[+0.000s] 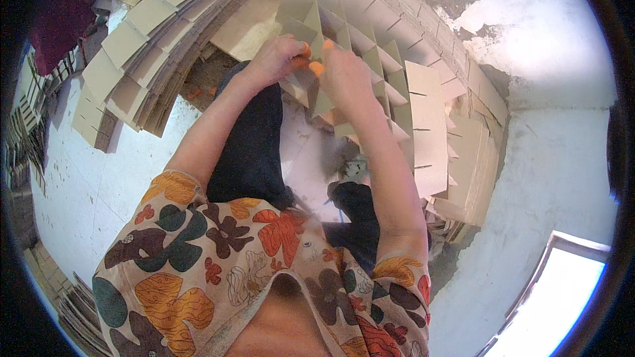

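Both my hands meet over a cardboard divider grid (391,65) made of slotted strips crossing one another. My left hand (274,61) is closed, its fingers bent at the grid's left side on a cardboard strip (296,90). My right hand (347,78) is also closed, its fingers curled down onto the grid just right of the left hand. Orange covers (316,67) show on some fingertips. The exact grip points are partly hidden behind the fingers. A slotted cardboard sheet (426,119) stands at the grid's right side.
Long overlapping rows of cardboard strips (155,59) lie at the left. More stacked strips (473,158) lean along the peeling wall (542,152) on the right. My dark-trousered leg (248,145) is below my left forearm. A dark red cloth (63,26) hangs at the far left.
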`<state>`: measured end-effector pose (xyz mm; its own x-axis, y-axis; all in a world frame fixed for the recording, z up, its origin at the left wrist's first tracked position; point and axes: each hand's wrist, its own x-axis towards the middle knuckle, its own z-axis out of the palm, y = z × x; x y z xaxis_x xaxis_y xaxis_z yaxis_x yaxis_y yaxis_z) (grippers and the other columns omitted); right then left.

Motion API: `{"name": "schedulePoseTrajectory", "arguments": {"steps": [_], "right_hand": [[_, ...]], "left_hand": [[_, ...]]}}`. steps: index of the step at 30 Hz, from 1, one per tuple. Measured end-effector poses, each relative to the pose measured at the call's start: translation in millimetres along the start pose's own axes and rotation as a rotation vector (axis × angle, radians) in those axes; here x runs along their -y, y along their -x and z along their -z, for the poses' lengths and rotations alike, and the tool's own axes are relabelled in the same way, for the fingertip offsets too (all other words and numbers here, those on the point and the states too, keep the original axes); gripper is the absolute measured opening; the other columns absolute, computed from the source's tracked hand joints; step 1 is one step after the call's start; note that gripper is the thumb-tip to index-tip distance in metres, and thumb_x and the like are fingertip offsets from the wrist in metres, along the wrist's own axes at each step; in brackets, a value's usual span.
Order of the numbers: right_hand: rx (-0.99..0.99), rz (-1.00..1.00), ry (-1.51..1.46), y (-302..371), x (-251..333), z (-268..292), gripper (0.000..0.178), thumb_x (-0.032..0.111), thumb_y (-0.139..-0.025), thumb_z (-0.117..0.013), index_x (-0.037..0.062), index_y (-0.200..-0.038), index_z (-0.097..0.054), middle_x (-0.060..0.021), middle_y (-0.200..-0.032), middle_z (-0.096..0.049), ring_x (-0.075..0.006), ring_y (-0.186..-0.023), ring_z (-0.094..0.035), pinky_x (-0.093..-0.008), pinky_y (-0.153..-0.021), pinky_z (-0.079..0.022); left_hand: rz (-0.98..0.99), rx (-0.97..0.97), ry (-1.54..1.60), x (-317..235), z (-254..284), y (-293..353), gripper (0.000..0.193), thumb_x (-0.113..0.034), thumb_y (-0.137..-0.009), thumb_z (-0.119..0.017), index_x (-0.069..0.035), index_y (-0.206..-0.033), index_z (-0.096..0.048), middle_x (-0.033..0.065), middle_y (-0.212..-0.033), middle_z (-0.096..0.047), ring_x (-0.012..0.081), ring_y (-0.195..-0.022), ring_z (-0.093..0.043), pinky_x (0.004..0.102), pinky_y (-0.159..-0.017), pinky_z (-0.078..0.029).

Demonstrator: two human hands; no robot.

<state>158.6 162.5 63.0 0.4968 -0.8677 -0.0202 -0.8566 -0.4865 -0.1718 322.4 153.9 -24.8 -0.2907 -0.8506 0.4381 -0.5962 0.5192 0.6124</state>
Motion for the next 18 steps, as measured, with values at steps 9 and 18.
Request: {"name": "schedulePoseTrajectory", "arguments": {"steps": [9, 18], "right_hand": [[0.052, 0.121, -0.031, 14.4, -17.5, -16.8, 0.023, 0.015, -0.075, -0.064, -0.0007, -0.092, -0.058, -0.0208, -0.079, -0.063, -0.0363, -0.077, -0.064, -0.0441, -0.066, -0.051], [-0.584, -0.441, 0.083, 111.7, -159.3, 13.0, 0.058, 0.03, -0.076, -0.07, -0.0018, -0.12, -0.051, -0.022, -0.115, -0.057, -0.0358, -0.109, -0.053, -0.04, -0.088, -0.045]], "left_hand": [[0.028, 0.076, -0.166, -4.1, 0.2, -9.8, 0.024, -0.007, -0.068, -0.07, -0.006, -0.091, -0.062, 0.0123, -0.082, -0.061, 0.0304, -0.082, -0.059, 0.0358, -0.07, -0.048], [-0.191, 0.144, -0.167, -43.1, -2.3, -20.4, 0.076, -0.011, -0.057, -0.078, -0.006, -0.127, -0.047, 0.0116, -0.128, -0.049, 0.0306, -0.124, -0.039, 0.0378, -0.101, -0.036]]}}
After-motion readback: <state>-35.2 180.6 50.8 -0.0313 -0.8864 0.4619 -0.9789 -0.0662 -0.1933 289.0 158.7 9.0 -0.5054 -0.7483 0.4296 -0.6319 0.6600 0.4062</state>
